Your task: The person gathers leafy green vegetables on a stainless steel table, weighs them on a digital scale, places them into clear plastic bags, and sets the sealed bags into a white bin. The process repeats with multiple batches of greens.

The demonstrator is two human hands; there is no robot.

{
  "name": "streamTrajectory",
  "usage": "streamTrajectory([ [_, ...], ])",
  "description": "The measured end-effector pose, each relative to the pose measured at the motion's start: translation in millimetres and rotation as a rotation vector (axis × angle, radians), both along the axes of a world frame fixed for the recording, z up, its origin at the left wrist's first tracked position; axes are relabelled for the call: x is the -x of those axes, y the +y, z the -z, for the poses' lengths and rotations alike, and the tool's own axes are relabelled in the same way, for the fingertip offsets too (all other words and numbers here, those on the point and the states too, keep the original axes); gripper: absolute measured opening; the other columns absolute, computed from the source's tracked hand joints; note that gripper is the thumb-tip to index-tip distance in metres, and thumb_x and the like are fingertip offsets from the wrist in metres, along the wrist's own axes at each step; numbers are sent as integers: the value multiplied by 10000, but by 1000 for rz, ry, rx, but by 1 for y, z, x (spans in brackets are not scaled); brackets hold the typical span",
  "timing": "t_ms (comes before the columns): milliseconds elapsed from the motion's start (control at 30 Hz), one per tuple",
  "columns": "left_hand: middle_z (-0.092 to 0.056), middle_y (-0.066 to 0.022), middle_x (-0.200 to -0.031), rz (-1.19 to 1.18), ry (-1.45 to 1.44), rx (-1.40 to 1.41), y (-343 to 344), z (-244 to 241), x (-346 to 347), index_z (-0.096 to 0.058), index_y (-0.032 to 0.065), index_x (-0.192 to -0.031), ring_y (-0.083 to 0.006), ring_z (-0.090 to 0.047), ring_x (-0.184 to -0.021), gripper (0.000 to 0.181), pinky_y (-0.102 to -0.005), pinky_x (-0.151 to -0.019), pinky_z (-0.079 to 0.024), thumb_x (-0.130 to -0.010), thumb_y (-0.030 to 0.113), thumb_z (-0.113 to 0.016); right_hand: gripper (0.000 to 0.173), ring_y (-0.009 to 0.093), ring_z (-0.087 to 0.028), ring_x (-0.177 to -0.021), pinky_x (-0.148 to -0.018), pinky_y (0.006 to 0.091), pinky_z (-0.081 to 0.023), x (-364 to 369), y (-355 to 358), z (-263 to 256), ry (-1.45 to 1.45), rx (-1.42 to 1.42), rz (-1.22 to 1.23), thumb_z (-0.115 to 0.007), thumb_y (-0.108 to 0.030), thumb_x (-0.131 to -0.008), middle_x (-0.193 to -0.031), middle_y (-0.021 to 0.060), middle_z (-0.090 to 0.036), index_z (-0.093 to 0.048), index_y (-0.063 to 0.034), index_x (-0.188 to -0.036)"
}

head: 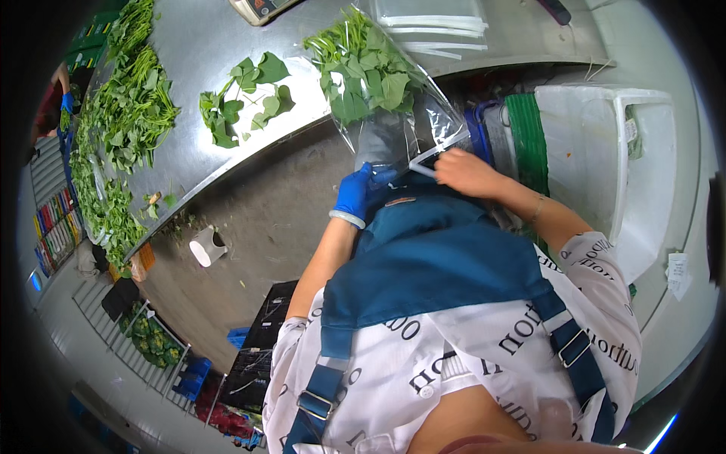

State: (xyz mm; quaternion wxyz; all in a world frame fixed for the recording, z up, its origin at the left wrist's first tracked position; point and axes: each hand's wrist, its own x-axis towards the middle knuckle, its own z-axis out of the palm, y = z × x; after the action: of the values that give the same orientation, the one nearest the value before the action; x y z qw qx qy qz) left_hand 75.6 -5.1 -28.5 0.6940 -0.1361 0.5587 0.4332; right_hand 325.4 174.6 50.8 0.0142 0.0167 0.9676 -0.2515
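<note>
A clear plastic bag (pixel 391 133) holds a bunch of leafy green stems (pixel 368 74) and lies across the table's edge, its mouth towards me. In a blue glove, my left hand (pixel 354 193) grips one corner of that mouth. My bare right hand (pixel 468 173) has its fingers curled at the other side, on a white strip (pixel 422 169) along the bag's opening. The fingertips of the right hand are partly hidden. Loose leafy sprigs (pixel 244 99) lie on the metal table (pixel 187 34) to the left of the bag.
A long heap of greens (pixel 125 113) covers the table's left side. Flat plastic bags (pixel 434 28) and a scale (pixel 261 10) are at the back. White foam boxes (pixel 590 164) stand at right. A white stool (pixel 208 247) is on the floor. Another person's gloved hand (pixel 67 102) shows far left.
</note>
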Motion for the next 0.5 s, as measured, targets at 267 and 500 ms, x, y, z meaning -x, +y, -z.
streamTrajectory([
  [267,-695,-103,-1038,276,393,-125,-29,20,55,-654,-56,-1177,-150,-619,-948,426,-294,-869,-488,-991,319,-580,458,315,-548,-1132,-957,392,-454,-329,-100,178,-571,619,658,-626,-103,-799,-1172,142,-602,-576,-82,-1255],
  [500,-461,-134,-1475,882,1977,-510,27,-56,62,-470,70,-1431,-275,-464,-1327,583,-455,-1088,-346,-906,255,-642,557,240,-358,-1412,-1163,404,-292,7,57,0,-26,-503,444,-534,-82,-860,-1520,91,-404,-465,-54,-1412],
])
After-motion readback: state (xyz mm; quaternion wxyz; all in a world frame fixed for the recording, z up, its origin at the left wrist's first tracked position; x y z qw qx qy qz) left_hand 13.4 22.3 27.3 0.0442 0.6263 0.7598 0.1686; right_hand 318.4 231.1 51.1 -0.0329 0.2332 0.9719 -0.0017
